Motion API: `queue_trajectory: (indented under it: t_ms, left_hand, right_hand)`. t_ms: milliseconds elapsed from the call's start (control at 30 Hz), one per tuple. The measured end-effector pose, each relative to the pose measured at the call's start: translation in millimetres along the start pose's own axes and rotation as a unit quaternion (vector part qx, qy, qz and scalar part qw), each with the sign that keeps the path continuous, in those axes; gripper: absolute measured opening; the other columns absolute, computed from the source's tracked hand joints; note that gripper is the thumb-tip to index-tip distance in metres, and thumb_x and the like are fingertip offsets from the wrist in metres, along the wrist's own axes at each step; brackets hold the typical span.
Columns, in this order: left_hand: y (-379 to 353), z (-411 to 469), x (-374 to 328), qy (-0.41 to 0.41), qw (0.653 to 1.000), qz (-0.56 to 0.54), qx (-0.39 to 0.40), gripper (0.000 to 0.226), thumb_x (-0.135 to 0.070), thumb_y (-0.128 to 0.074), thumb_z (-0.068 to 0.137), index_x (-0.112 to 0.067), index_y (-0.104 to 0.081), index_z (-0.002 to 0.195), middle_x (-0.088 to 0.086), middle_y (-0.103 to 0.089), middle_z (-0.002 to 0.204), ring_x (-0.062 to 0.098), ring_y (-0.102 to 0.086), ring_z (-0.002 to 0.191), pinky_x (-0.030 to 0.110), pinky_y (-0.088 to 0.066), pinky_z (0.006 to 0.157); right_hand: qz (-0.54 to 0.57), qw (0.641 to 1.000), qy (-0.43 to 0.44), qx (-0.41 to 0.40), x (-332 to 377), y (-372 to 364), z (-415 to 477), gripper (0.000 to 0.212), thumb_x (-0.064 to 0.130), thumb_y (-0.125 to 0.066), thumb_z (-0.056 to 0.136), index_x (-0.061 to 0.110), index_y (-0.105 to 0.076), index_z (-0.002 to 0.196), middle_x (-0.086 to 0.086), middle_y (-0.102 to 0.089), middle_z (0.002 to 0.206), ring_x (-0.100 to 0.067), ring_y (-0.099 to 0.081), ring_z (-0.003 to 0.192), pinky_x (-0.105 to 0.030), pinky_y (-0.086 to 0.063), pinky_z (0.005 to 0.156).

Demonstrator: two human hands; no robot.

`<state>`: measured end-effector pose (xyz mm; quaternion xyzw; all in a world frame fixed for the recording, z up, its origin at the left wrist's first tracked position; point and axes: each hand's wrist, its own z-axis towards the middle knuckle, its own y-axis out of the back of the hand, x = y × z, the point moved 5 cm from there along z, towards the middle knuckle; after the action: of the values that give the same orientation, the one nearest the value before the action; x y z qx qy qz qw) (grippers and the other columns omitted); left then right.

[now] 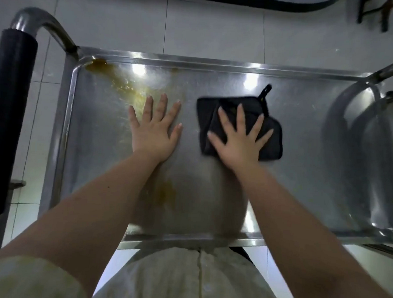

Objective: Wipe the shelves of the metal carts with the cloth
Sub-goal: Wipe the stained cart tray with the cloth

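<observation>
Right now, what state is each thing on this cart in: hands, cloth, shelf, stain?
top shelf: shiny, streaked, stained at its left end.
left hand: open, flat on the top shelf.
black cloth: folded, lying on the top shelf.
right hand: open, pressing flat on the black cloth.
brown stain: unwiped, in the far left corner, smeared toward the left hand.

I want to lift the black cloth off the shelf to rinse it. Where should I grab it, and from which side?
Probably the right edge of the cloth, coming from the right: it lies flat on the shelf, that edge is bare, and the right hand presses flat on its middle. The small loop sticking out at its far corner would also suit a pinch.
</observation>
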<state>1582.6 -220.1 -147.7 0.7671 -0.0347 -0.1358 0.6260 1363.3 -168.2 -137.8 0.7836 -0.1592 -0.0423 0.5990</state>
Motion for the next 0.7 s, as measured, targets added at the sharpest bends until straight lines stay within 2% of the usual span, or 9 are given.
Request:
queue_trajectory:
  t_ms: [100, 200, 300, 400, 467, 533, 600, 700]
  left_hand:
    - [-3.0, 1.9, 2.2, 0.003, 1.000, 0.001, -0.001, 0.060, -0.065, -0.005, 0.096, -0.047, 0.004, 0.152, -0.008, 0.006, 0.164, 0.025, 0.010, 0.150, 0.063, 0.010, 0.114]
    - [-4.3, 2.9, 2.4, 0.007, 1.000, 0.000, -0.003, 0.060, -0.067, -0.005, 0.095, -0.048, 0.004, 0.152, -0.009, 0.006, 0.164, 0.024, 0.009, 0.150, 0.061, 0.012, 0.114]
    - [-3.0, 1.7, 1.3, 0.007, 1.000, 0.003, 0.000, 0.061, -0.068, -0.005, 0.095, -0.048, 0.004, 0.152, -0.009, 0.007, 0.164, 0.025, 0.009, 0.150, 0.062, 0.011, 0.114]
    - [0.1, 0.6, -0.3, 0.012, 1.000, 0.001, 0.001, 0.061, -0.067, -0.006, 0.095, -0.048, 0.003, 0.152, -0.009, 0.007, 0.164, 0.025, 0.010, 0.150, 0.061, 0.012, 0.114]
    - [1.0, -0.9, -1.4, 0.014, 1.000, -0.002, 0.002, 0.060, -0.065, -0.007, 0.096, -0.047, 0.003, 0.152, -0.009, 0.007, 0.164, 0.025, 0.010, 0.150, 0.061, 0.012, 0.114]
    - [1.4, -1.2, -1.8, 0.013, 1.000, -0.002, -0.001, 0.060, -0.065, -0.007, 0.096, -0.047, 0.003, 0.153, -0.008, 0.007, 0.164, 0.025, 0.010, 0.150, 0.061, 0.012, 0.114]
    - [0.8, -0.3, -0.7, 0.009, 1.000, -0.001, 0.001, 0.060, -0.064, -0.006, 0.096, -0.046, 0.003, 0.153, -0.008, 0.008, 0.164, 0.024, 0.011, 0.150, 0.061, 0.012, 0.114]
    - [-3.0, 0.9, 1.0, 0.003, 1.000, 0.008, 0.006, 0.060, -0.066, -0.001, 0.096, -0.046, 0.007, 0.152, -0.008, 0.010, 0.164, 0.024, 0.013, 0.150, 0.060, 0.014, 0.113]
  right_hand:
    - [-0.044, 0.999, -0.017, 0.024, -3.9, 20.0, 66.3, 0.075, 0.086, -0.013, 0.080, 0.058, 0.005, 0.146, 0.007, 0.011, 0.164, -0.046, 0.022, 0.143, -0.075, 0.014, 0.103]
    - [-0.067, 0.997, 0.015, 0.021, -6.0, 19.8, 58.7, 0.075, 0.085, -0.008, 0.079, 0.055, 0.005, 0.148, 0.006, 0.008, 0.164, -0.046, 0.018, 0.145, -0.072, 0.012, 0.107]
    - [-0.052, 0.997, 0.049, 0.021, -20.4, 4.0, -2.0, 0.074, 0.083, -0.009, 0.082, 0.055, 0.005, 0.149, 0.006, 0.008, 0.164, -0.045, 0.014, 0.146, -0.072, 0.006, 0.109]
    - [-0.044, 0.997, 0.065, 0.001, -43.8, -18.8, -98.8, 0.071, 0.078, -0.018, 0.088, 0.049, -0.008, 0.152, 0.002, -0.002, 0.165, -0.048, 0.006, 0.146, -0.074, 0.000, 0.109]
    - [-0.045, 0.997, 0.058, 0.018, -58.6, -33.2, -155.7, 0.070, 0.076, -0.021, 0.089, 0.047, -0.016, 0.153, -0.001, -0.010, 0.165, -0.049, 0.001, 0.146, -0.075, -0.005, 0.109]
    - [-0.039, 0.997, 0.051, 0.044, -67.2, -38.4, -178.6, 0.069, 0.077, -0.019, 0.090, 0.047, -0.016, 0.152, -0.001, -0.012, 0.164, -0.049, 0.000, 0.146, -0.075, -0.008, 0.108]
    - [-0.025, 0.998, 0.041, 0.038, -66.9, -30.9, -162.3, 0.068, 0.077, -0.020, 0.089, 0.050, -0.013, 0.151, 0.001, -0.009, 0.164, -0.050, 0.002, 0.145, -0.075, -0.004, 0.109]
    - [-0.026, 0.999, 0.019, -0.004, -66.1, -5.9, -79.0, 0.070, 0.080, -0.020, 0.085, 0.056, -0.002, 0.148, 0.005, 0.001, 0.165, -0.048, 0.009, 0.145, -0.073, 0.002, 0.109]
